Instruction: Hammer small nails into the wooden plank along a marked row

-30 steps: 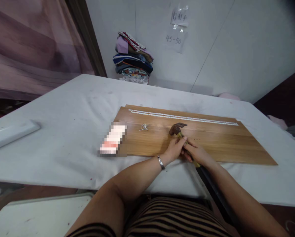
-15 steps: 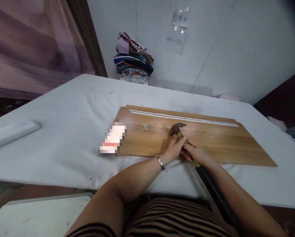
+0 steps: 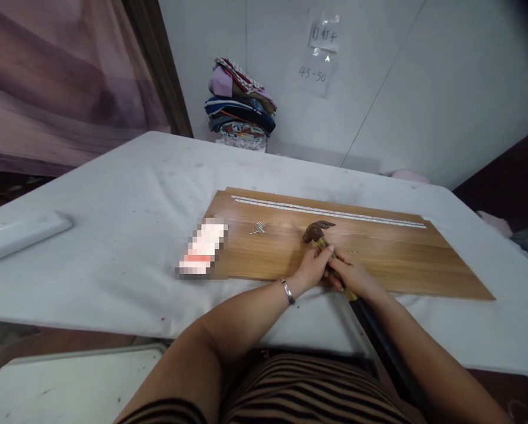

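Both of my hands meet around the upper handle of a claw hammer point(image 3: 319, 232), just below its rusty head. My left hand point(image 3: 311, 268) is closed on the handle from the left, a silver bracelet point(image 3: 287, 292) on its wrist. From the right, my right hand point(image 3: 351, 274) wraps the same handle; the black grip slants down toward my body under the right forearm. The hammer head hovers over or rests on a wooden board point(image 3: 422, 265); I cannot tell which. Several nails point(image 3: 258, 227) lie in a small pile on the board, left of the hammer head.
Two printed white strips point(image 3: 329, 212) run along the board's far side. A blurred-out phone-like object point(image 3: 203, 247) overlaps its left end. The white-covered table point(image 3: 126, 235) also bears a white object point(image 3: 25, 235) at left. Folded cloths point(image 3: 241, 106) are stacked by the wall.
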### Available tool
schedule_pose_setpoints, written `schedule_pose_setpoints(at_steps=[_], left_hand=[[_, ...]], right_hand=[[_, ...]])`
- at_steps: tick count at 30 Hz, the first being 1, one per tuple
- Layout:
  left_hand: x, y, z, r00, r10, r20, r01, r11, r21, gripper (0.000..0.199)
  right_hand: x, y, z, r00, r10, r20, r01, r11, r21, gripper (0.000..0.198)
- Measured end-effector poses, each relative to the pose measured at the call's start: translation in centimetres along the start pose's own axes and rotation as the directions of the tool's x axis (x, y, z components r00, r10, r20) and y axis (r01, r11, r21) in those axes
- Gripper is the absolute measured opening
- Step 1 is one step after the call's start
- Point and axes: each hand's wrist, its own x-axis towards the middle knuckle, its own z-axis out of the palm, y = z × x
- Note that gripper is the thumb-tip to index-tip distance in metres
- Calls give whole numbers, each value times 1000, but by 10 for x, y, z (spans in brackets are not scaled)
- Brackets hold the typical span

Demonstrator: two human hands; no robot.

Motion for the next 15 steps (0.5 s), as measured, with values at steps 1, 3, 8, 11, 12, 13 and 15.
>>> schedule_pose_setpoints(at_steps=[1,3,8,11,12,13,15], left_hand=[[-1,0,0,1000,1,-9,-1,1000,4,53],[-1,0,1,1000,8,-21,-7,1000,17,52],[1,-3,-1,1000,21,5,-21,1000,0,55],[1,-3,-1,999,32,8,-32,999,-20,56],[1,-3,-1,999,33,7,-32,999,-22,55],[1,-3,-1,999,33,4,-33,999,-20,55],[0,-3,0,999,35,-8,-35,999,-7,53]], right_hand=[[0,0,0,1000,-6,-7,6,1000,-1,23],[-1,2,1,1000,-22,-17,21,1000,-7,24],[1,2,0,1000,-7,-4,7,1000,-7,23],[1,-2,0,1000,10,-5,-11,1000,-21,24],[0,-3,0,1000,10,-9,-10,1000,-28,24],[-1,-4,1,1000,6,-13,-6,999,-36,24],[-3,-4,1,1000,-9,-24,8,999,-46,24]])
